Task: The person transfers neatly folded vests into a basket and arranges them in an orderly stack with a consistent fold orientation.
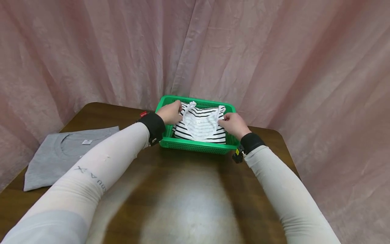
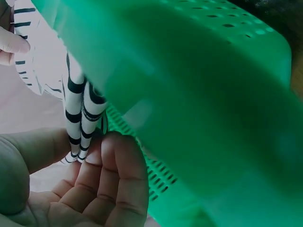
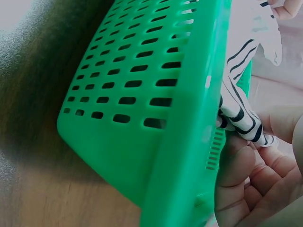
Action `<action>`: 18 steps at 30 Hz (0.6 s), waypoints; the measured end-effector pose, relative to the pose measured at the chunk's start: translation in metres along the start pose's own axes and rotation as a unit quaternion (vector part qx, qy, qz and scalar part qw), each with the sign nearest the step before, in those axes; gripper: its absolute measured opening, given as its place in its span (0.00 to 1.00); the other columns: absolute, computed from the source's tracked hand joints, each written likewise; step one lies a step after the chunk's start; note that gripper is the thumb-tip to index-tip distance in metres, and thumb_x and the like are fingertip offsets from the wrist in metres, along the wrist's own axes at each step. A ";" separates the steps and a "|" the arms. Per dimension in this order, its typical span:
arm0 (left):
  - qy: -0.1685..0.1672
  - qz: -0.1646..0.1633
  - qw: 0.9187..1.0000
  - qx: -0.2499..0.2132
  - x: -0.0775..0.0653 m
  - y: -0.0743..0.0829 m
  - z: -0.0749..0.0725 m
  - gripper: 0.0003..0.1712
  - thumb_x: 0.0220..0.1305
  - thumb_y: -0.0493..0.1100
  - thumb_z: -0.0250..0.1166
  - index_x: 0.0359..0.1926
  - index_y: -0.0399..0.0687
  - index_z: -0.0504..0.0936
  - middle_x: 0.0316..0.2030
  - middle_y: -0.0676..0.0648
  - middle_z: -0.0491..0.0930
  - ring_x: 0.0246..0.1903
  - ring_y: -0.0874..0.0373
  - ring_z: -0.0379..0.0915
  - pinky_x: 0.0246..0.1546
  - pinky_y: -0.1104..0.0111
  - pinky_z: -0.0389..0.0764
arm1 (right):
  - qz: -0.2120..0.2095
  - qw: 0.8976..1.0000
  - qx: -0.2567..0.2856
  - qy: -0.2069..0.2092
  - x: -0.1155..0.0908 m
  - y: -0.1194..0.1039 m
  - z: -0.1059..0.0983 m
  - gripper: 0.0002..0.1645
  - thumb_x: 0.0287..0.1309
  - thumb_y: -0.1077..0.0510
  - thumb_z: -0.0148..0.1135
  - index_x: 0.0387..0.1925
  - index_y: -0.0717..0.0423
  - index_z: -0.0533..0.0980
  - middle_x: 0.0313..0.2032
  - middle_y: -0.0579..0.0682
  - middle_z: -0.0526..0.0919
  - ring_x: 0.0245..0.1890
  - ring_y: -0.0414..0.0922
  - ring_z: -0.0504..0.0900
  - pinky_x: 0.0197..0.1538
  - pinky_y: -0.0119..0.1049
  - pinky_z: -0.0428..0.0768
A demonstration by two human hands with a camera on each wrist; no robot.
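Observation:
In the head view a white garment with black stripes (image 1: 201, 124) lies folded in a green plastic basket (image 1: 195, 146). My left hand (image 1: 171, 112) pinches its left side, over the basket's left part. On the opposite side my right hand (image 1: 234, 124) pinches the right edge between thumb and fingers. The left wrist view shows the left thumb and fingers (image 2: 130, 170) around folded layers of striped cloth (image 2: 75, 113). In the right wrist view a bunched striped edge (image 3: 241, 113) sits between the right thumb and fingers (image 3: 236, 175), just past the basket rim (image 3: 189, 94).
A folded grey T-shirt (image 1: 70, 152) lies on the brown table (image 1: 182, 189) at the left, partly behind the left forearm. A small red item (image 1: 143, 114) shows beside the left wrist. Pink curtains (image 1: 213, 47) hang behind the table and along its sides.

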State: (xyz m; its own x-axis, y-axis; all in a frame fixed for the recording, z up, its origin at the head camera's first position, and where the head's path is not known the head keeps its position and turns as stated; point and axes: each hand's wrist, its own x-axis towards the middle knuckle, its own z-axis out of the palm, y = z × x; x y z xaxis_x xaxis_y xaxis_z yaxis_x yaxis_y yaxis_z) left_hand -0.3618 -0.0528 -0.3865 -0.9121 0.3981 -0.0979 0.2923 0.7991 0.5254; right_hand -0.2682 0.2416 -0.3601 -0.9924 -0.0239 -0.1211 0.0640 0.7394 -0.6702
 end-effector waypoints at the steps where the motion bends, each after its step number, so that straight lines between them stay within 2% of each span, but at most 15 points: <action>1: 0.001 -0.001 1.000 0.001 -0.005 0.005 -0.003 0.14 0.78 0.41 0.61 0.56 0.41 0.70 0.41 0.39 0.74 0.35 0.46 0.70 0.41 0.56 0.70 | -0.004 1.000 -0.002 0.001 0.001 0.000 0.000 0.15 0.81 0.50 0.62 0.44 0.59 0.76 0.29 0.49 0.73 0.29 0.51 0.77 0.38 0.43 0.73; 4: -0.013 -0.009 1.000 -0.003 -0.028 0.027 -0.014 0.13 0.80 0.38 0.59 0.58 0.38 0.70 0.43 0.38 0.74 0.38 0.45 0.69 0.43 0.56 0.69 | -0.013 1.000 -0.010 -0.004 0.004 0.000 0.000 0.17 0.81 0.51 0.61 0.36 0.56 0.71 0.25 0.46 0.69 0.30 0.56 0.79 0.39 0.43 0.73; 7: -0.020 -0.009 1.000 0.005 -0.037 0.035 -0.018 0.13 0.81 0.37 0.58 0.59 0.36 0.69 0.43 0.39 0.73 0.38 0.47 0.68 0.44 0.58 0.68 | -0.013 1.000 -0.017 -0.010 0.008 0.000 0.001 0.20 0.82 0.51 0.61 0.32 0.54 0.68 0.23 0.44 0.67 0.32 0.60 0.81 0.38 0.44 0.72; 13: -0.027 -0.019 0.999 0.010 -0.037 0.038 -0.019 0.11 0.81 0.37 0.57 0.58 0.40 0.69 0.43 0.40 0.72 0.36 0.47 0.66 0.43 0.58 0.66 | -0.014 0.999 -0.039 -0.012 0.010 -0.001 0.000 0.20 0.81 0.50 0.61 0.31 0.53 0.68 0.22 0.44 0.69 0.32 0.60 0.83 0.38 0.44 0.72; 18: -0.037 -0.026 0.999 0.012 -0.027 0.030 -0.014 0.10 0.81 0.36 0.56 0.56 0.41 0.67 0.37 0.43 0.68 0.31 0.50 0.63 0.40 0.58 0.65 | -0.028 0.998 -0.062 -0.011 0.012 -0.001 0.002 0.25 0.81 0.52 0.61 0.25 0.51 0.64 0.18 0.44 0.64 0.24 0.51 0.78 0.35 0.43 0.68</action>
State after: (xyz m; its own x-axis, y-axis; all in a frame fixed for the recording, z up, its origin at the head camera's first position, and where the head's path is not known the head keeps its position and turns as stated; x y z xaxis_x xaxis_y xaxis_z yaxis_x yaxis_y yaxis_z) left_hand -0.3321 -0.0464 -0.3559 -0.9025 0.3874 -0.1881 0.2524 0.8298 0.4977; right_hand -0.2796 0.2393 -0.3629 -0.9913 -0.0816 -0.1030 -0.0067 0.8139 -0.5810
